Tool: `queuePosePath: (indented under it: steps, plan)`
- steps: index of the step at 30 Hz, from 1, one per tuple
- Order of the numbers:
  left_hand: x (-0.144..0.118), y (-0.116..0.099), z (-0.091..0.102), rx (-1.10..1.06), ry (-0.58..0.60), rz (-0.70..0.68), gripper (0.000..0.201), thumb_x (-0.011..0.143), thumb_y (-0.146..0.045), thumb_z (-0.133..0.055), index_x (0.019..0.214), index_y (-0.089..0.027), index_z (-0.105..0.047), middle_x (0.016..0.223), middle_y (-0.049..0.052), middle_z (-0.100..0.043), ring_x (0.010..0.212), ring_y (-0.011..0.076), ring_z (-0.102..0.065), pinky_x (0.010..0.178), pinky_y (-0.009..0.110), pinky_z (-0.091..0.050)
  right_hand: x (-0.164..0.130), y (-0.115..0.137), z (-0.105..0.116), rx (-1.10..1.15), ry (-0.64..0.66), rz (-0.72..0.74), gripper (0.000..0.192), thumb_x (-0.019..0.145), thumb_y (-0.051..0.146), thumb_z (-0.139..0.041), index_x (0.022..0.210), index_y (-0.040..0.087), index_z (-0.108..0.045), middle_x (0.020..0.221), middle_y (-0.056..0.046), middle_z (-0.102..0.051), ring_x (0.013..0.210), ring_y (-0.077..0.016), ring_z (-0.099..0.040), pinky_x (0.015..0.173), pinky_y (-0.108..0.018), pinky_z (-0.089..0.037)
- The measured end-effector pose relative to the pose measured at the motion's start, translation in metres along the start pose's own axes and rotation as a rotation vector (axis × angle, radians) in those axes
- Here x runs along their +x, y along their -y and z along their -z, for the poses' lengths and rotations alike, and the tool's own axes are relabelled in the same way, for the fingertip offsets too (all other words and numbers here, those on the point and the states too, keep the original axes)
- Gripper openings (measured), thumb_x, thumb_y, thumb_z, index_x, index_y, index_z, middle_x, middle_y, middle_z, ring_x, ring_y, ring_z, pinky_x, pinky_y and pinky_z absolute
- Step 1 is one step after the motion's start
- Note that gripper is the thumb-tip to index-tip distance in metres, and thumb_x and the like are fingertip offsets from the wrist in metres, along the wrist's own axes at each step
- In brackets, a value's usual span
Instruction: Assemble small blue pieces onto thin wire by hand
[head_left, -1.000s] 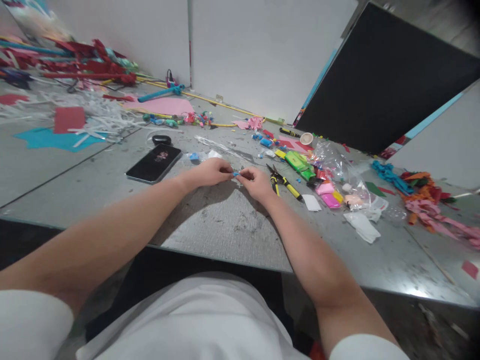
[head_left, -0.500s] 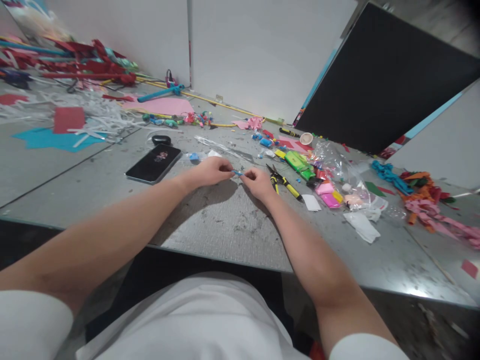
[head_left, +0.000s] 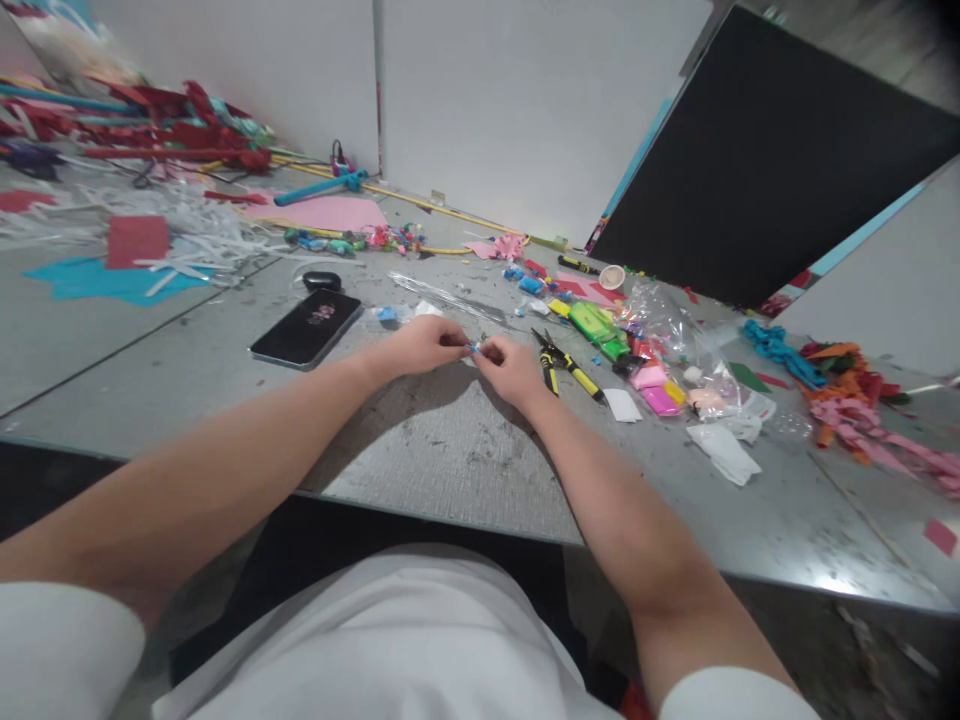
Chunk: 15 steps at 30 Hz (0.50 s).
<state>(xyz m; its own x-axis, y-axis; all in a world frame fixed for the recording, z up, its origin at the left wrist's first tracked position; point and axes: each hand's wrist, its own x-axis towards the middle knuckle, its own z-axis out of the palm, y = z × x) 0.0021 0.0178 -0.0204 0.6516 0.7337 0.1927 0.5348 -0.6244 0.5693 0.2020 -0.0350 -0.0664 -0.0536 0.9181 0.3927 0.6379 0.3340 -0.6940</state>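
My left hand and my right hand meet fingertip to fingertip above the grey table. Pinched between them is a small blue piece, mostly covered by the fingers; it looks like soft modelling clay, but its exact shape is too small to make out. Just right of my right hand lie pliers with yellow and black handles, jaws parted. Behind my hands rests a bundle of thin silvery wires. A bit of blue clay on clear wrapping sits beyond my left wrist.
A phone and a black case lie to the left. Colourful clay packets and clear plastic wrap spread on the right. White paper strips and red paper crafts cover the far left. A black board leans behind.
My fingertips have drawn closer together around the blue piece, with my right hand shifting slightly left. Less of the piece shows now. Everything on the table stays put.
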Motion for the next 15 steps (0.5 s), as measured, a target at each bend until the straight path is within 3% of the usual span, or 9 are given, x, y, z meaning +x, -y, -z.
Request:
queuePosePath:
  steps: [7,15]
  plan:
    - [-0.0008,-0.0005,-0.0006,0.02,-0.084,0.028,0.026,0.083,-0.036,-0.061,0.089,-0.015,-0.075,0.08,0.006,-0.075,0.074,0.0175,-0.064,0.066,0.028,-0.044,-0.0014,-0.0017,-0.0024,0.137,0.072,0.051,0.035,0.088,0.056,-0.064,0.086,0.021,-0.065,0.077,-0.002,-0.069,0.071,-0.0174,-0.06,0.067,-0.031,-0.044]
    - [-0.0041,-0.0092,0.0036,-0.13,-0.038,0.087,0.025,0.082,-0.03,-0.061,0.095,-0.014,-0.077,0.079,0.005,-0.075,0.072,0.0158,-0.065,0.065,0.026,-0.045,-0.0011,-0.0005,-0.0036,0.247,0.096,0.058,0.037,0.091,0.056,-0.061,0.096,0.021,-0.068,0.088,-0.004,-0.072,0.083,-0.0196,-0.066,0.07,-0.031,-0.049]
